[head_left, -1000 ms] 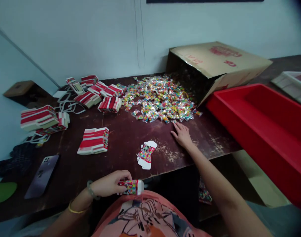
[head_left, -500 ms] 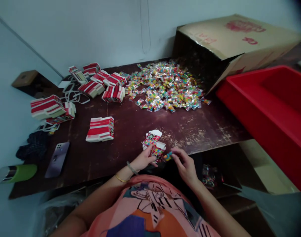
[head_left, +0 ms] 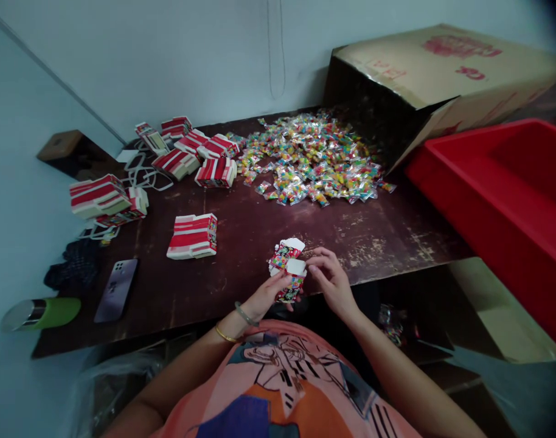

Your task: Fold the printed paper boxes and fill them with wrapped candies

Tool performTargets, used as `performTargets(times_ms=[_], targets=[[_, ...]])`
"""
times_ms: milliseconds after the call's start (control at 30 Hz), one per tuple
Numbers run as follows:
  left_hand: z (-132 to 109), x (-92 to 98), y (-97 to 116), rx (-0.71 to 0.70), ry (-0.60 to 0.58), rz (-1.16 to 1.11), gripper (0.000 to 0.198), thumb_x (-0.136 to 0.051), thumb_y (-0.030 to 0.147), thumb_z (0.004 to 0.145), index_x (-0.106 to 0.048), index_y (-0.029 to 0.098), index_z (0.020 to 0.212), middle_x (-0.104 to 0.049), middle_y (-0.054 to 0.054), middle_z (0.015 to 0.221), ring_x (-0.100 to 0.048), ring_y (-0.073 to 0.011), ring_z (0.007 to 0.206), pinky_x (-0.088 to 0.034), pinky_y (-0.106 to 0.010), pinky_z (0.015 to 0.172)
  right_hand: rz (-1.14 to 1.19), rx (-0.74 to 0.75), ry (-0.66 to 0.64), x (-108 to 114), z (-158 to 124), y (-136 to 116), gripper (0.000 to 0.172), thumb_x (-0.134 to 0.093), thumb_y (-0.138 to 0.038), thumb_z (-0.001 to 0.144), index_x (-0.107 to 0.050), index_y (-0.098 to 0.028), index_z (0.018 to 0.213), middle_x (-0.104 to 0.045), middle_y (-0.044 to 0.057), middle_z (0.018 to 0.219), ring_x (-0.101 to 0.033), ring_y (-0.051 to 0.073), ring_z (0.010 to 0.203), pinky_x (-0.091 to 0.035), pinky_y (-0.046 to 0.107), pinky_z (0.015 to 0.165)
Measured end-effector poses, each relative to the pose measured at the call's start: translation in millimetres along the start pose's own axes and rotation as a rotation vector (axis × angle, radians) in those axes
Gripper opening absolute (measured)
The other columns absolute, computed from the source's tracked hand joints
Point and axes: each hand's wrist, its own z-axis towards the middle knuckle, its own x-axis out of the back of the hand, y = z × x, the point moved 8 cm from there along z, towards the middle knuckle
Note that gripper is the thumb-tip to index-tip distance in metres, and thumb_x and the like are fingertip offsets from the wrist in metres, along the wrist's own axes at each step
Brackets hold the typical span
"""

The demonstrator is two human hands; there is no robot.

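My left hand (head_left: pixel 271 293) is closed around a small printed candy box (head_left: pixel 292 285), which is held upright at the table's front edge. The white inside of its flap shows at the top. Just behind it on the table are more small red boxes (head_left: pixel 284 252) with a white flap raised. My right hand (head_left: pixel 330 277) is at the right side of the held box. Its thumb and fingers are bent together by the flap, and whatever lies between the fingertips is too small to make out.
A heap of clear candy packets (head_left: pixel 314 158) covers the back of the table, beside a large cardboard box (head_left: pixel 442 67). A red tray (head_left: pixel 483 201) stands at right. Stacks of flat red-and-white boxes (head_left: pixel 193 236), a phone (head_left: pixel 117 291) and a green bottle (head_left: pixel 61 312) are at left.
The colourful candy packet that was in my right hand no longer shows. My right hand has moved up and left against the box's edge. The view has shifted slightly.
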Motion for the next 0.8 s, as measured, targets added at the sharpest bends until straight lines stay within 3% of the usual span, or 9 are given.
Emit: performTargets(times_ms=[100,200,333,467,567,667,800], targets=[[3.6,2.8,-3.6,0.057,0.033,-0.008,0.063,-0.043,0.062,0.083,-0.061,0.008,0.11,-0.066,-0.011,0.085,-0.06,-0.0177,0.068,-0.045,-0.023,0.048,0.414,-0.323,-0.146,-17.8,-9.4,24.7,0.026,-0.063,-0.04,0.082,-0.059,-0.022,0.099,-0.06,0.001,0.085,-0.054,0.011,0.057,-0.049,0.025,0.053],[4.3,5.3,2.0,0.037,0.069,0.054,0.056,-0.049,0.054,0.081,-0.061,0.008,0.111,-0.066,-0.012,0.09,-0.061,-0.0195,0.073,-0.045,-0.024,0.048,0.606,-0.396,-0.258,-29.3,-13.7,22.4,0.029,-0.068,-0.036,0.077,-0.06,-0.022,0.101,-0.062,0.0,0.087,-0.056,0.009,0.059,-0.051,0.023,0.056],[-0.2,-3.1,20.6,-0.053,0.024,0.231,0.044,-0.052,0.04,0.078,-0.061,0.012,0.11,-0.064,-0.009,0.094,-0.058,-0.0197,0.076,-0.047,-0.026,0.054,0.512,-0.306,-0.329,-29.6,-9.4,7.3,0.029,-0.064,-0.031,0.08,-0.061,-0.023,0.108,-0.064,0.003,0.102,-0.062,0.013,0.076,-0.054,0.026,0.066],[-2.4,-9.1,40.9,-0.2,0.049,0.517,0.033,-0.059,0.026,0.071,-0.066,0.012,0.099,-0.064,-0.006,0.093,-0.056,-0.0196,0.082,-0.048,-0.029,0.071,0.134,-0.013,-0.358,-24.9,-3.0,-18.1,0.019,-0.06,-0.021,0.083,-0.07,-0.021,0.098,-0.066,0.005,0.097,-0.062,0.017,0.09,-0.052,0.033,0.083],[3.0,-4.6,36.6,-0.124,0.069,0.437,0.033,-0.054,0.026,0.074,-0.065,0.013,0.102,-0.064,-0.005,0.087,-0.055,-0.0168,0.073,-0.047,-0.026,0.061,-0.021,0.148,-0.395,-26.4,-3.7,-34.4,0.025,-0.052,-0.024,0.09,-0.07,-0.024,0.107,-0.066,0.008,0.111,-0.062,0.019,0.101,-0.049,0.037,0.092],[7.6,-2.9,31.8,-0.071,0.023,0.273,0.031,-0.052,0.027,0.076,-0.065,0.015,0.102,-0.063,-0.004,0.084,-0.054,-0.0149,0.069,-0.046,-0.024,0.056,0.008,0.112,-0.365,-21.6,0.6,-36.6,0.027,-0.052,-0.032,0.092,-0.068,-0.026,0.113,-0.066,0.007,0.116,-0.062,0.02,0.105,-0.049,0.038,0.094],[4.7,-9.7,30.0,-0.073,-0.151,0.117,0.039,-0.058,0.029,0.076,-0.061,0.018,0.113,-0.062,-0.006,0.099,-0.055,-0.0188,0.087,-0.05,-0.027,0.067,0.042,0.015,-0.285,-9.8,8.4,-27.9,0.022,-0.06,-0.036,0.087,-0.072,-0.027,0.103,-0.071,0.005,0.104,-0.066,0.02,0.094,-0.052,0.036,0.085]])
